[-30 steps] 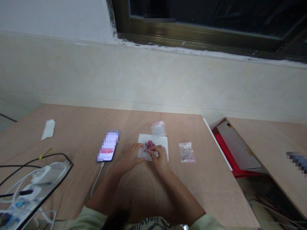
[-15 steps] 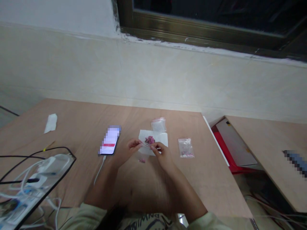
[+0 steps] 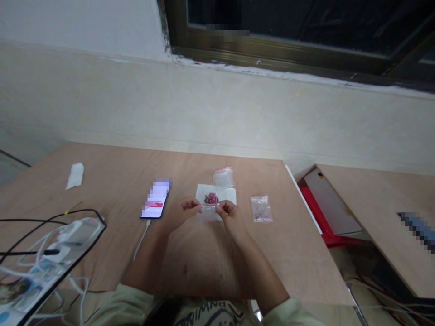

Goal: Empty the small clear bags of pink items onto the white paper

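Note:
Between my two hands a small clear plastic zip bag [image 3: 208, 209] is stretched by its top edge. My left hand [image 3: 185, 211] pinches the bag's left corner, and my right hand [image 3: 231, 217] pinches its right corner. Just beyond the bag, a heap of small pink and dark beads [image 3: 211, 198] lies on a white sheet of paper [image 3: 231, 195]. Behind it, a clear bag with a red strip [image 3: 223, 176] overlaps the paper's far edge. To the right of my right hand lies another clear bag [image 3: 261, 208] with a few small pinkish pieces inside.
A lit phone [image 3: 156, 199] with a white charging cable [image 3: 141, 240] lies left of my left hand. At the far left are a power strip [image 3: 79, 235] with tangled cords and a white scrap of paper [image 3: 75, 175]. A second table [image 3: 380, 190] stands right, across a gap.
The bag between my hands, which hung lower with pink beads showing at its bottom, now lies nearer the paper and its top edge looks straighter. My hands have barely shifted.

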